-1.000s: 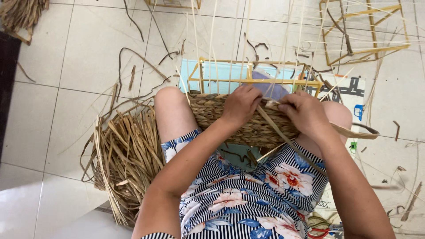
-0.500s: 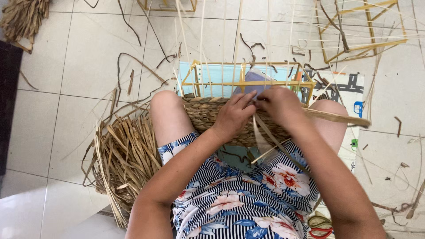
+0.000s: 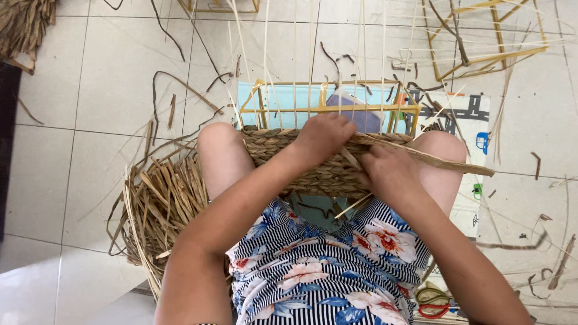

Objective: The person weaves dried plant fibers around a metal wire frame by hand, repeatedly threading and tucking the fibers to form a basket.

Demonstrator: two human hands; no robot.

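Hands [image 3: 355, 153] atop woven basket [image 3: 301, 165]

Pale glossy floor tiles [image 3: 108, 72] spread everywhere, catching soft daylight. Dry reed scraps [image 3: 180, 84] litter them toward eleven o'clock, and a dark edge [image 3: 7, 150] runs along nine o'clock.

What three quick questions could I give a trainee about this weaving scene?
1. True or false: both hands rest on the woven basket wall held between the knees.
2. Which hand is nearest the long flat strand that sticks out sideways: left hand or right hand?
3. Where does the pile of loose dried strips lie: A) on the person's left, on the floor tiles; B) on the lap; C) inside the wooden frame?

Key
1. True.
2. Right hand.
3. A.
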